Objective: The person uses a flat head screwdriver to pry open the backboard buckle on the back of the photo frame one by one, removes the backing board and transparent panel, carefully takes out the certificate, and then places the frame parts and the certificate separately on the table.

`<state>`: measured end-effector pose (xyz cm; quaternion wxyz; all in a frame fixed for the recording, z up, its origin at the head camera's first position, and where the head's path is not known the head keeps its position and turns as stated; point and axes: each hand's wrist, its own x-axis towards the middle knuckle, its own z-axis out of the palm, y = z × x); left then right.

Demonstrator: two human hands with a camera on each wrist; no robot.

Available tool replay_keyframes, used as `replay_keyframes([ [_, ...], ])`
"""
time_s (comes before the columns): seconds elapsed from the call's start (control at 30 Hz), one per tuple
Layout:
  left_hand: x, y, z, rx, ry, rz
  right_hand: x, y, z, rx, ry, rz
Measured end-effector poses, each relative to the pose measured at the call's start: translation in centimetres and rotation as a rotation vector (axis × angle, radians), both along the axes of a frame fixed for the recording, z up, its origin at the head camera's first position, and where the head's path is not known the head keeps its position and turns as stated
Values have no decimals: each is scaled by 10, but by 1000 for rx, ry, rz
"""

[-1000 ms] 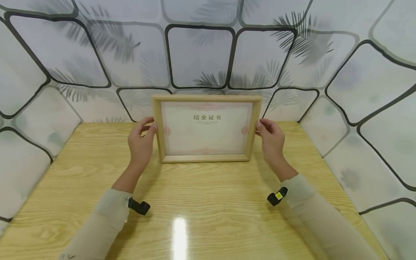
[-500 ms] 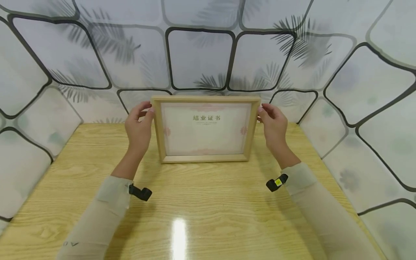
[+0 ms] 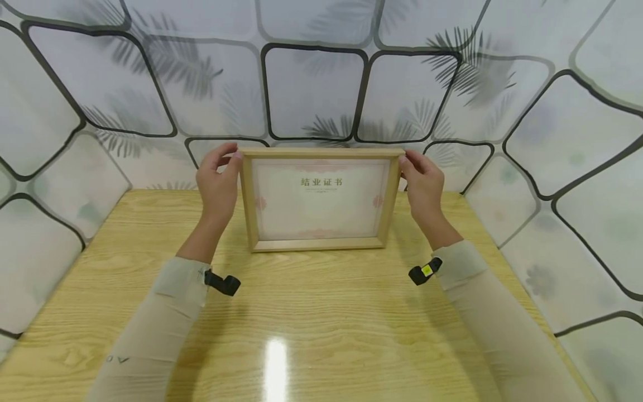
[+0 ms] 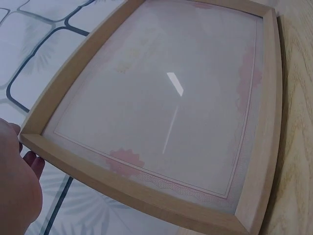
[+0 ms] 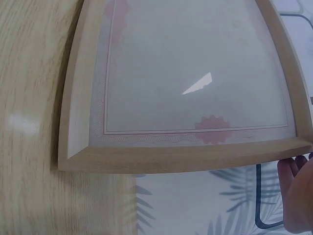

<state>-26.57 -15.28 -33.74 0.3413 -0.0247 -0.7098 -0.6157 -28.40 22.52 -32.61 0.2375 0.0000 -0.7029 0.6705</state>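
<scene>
A pale wooden picture frame (image 3: 321,244) stands on its long lower edge on the table, its glazed front towards me. Inside is a certificate (image 3: 316,215) with a pink border and a line of Chinese characters near the top. My left hand (image 3: 219,187) pinches the upper left corner, thumb at the front edge and fingers reaching behind. At the opposite upper corner my right hand (image 3: 426,187) holds on in the same way. Both wrist views show the frame's side rail (image 4: 132,191) with fingers at its upper end, partly hidden behind the wood.
The light wood-grain table (image 3: 321,312) reaches back to a wall (image 3: 316,89) patterned with dark outlines and grey leaves. Similar walls (image 3: 598,223) flank it left and right. A bright light reflection lies on the tabletop near the front.
Both hands have slid up the frame's sides, from about mid-height to the upper corners. The frame has stayed in the same place, standing on the table.
</scene>
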Motion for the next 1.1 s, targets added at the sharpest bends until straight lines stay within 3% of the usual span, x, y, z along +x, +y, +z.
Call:
replay_keyframes([
  [0.13, -1, 0, 0, 0, -10, 2, -4, 0, 2, 25, -20, -13],
  [0.43, -4, 0, -2, 15, -13, 22, -9, -4, 5, -36, 3, -9],
  [0.8, -4, -2, 6, 64, -14, 41, -7, -12, 10, -135, 19, -20],
  [1.1, 2, -1, 7, 102, -1, 21, 5, -11, 8, -88, 30, -18],
])
